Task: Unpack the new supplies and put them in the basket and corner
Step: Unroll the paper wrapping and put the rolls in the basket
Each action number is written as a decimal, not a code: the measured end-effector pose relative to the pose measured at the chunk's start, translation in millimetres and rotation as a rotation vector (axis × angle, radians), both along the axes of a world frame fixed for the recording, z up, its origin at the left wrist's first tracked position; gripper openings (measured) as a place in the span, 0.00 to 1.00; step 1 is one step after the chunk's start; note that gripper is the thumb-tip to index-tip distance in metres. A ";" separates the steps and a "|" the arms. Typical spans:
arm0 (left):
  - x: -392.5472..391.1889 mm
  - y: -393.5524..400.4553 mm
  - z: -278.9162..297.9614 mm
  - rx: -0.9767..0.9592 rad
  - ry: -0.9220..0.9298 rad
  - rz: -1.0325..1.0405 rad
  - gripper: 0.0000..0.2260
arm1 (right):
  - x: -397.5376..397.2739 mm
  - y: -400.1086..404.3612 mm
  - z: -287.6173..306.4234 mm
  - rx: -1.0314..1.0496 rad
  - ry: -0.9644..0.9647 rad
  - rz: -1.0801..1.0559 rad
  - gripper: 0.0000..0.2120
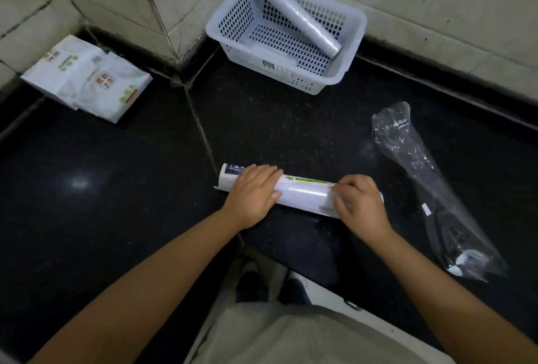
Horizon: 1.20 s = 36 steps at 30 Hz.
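Note:
A white roll in a printed paper wrapper [305, 192] lies across the black counter near its front edge. My left hand [252, 193] presses down on the roll's left part. My right hand [359, 200] grips its right end, fingers curled on the wrapper. A white perforated basket [227, 28] stands in the back corner against the tiled wall. An unwrapped pale roll [286, 5] leans inside it, its upper end sticking out over the rim. White packets with green print [87, 78] lie in the left corner.
A clear plastic bag with dark items inside [428, 186] lies on the counter at the right. The counter [116, 183] is black and glossy, with a grout seam running from the wall corner towards me. Tiled walls bound the back.

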<state>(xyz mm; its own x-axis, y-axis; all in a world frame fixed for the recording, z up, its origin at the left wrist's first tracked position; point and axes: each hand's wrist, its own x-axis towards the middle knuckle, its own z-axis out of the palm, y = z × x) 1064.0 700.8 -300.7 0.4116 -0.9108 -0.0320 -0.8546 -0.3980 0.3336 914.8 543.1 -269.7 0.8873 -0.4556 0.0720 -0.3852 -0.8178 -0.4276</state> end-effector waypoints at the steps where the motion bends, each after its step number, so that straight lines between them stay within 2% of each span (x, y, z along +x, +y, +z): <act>1: 2.1 0.9 -3.3 0.032 0.036 0.012 0.21 | 0.3 -1.8 1.1 -0.013 0.032 -0.007 0.06; 5: 8.7 3.9 -2.8 0.035 0.087 0.041 0.23 | 3.1 -6.7 0.5 -0.076 0.359 0.013 0.17; 9: 17.4 16.0 1.3 0.012 0.075 0.150 0.22 | 11.3 -7.1 -6.0 -0.145 0.475 0.083 0.26; 12: 24.3 22.0 1.6 0.066 0.076 0.167 0.23 | 21.9 -4.5 -6.2 -0.129 0.508 0.116 0.30; 14: 28.0 22.9 1.1 0.123 0.058 0.148 0.24 | 27.0 1.4 -3.1 -0.230 0.441 0.201 0.32; 17: 33.1 21.1 3.7 0.208 0.058 0.180 0.26 | 30.9 12.8 0.1 -0.333 0.253 0.302 0.26; 19: 37.5 20.1 7.1 0.254 0.073 0.176 0.27 | 33.4 16.4 1.6 -0.327 0.241 0.320 0.23; 23: 44.2 15.9 14.9 0.288 0.087 0.129 0.28 | 45.9 14.5 2.3 -0.272 0.349 0.282 0.24; 26: 45.8 11.8 18.3 0.308 0.100 0.137 0.29 | 56.8 11.6 -0.7 -0.393 0.426 0.296 0.27; 30: 51.6 13.1 30.4 0.351 0.203 0.108 0.32 | 61.3 6.8 -4.0 -0.298 0.519 0.269 0.28; 32: 59.2 16.8 38.9 0.286 0.284 0.106 0.31 | 57.2 2.3 5.4 -0.248 0.482 0.241 0.28; 36: 87.0 11.3 63.5 -0.155 0.434 0.269 0.24 | 49.8 -22.9 49.2 -0.177 0.275 0.218 0.28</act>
<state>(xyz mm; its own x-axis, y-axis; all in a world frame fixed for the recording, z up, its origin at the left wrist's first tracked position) 1151.0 712.1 -237.2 0.6103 -0.7824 -0.1243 -0.4995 -0.5018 0.7062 964.6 520.2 -220.5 0.9591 -0.2557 -0.1211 -0.2744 -0.9450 -0.1779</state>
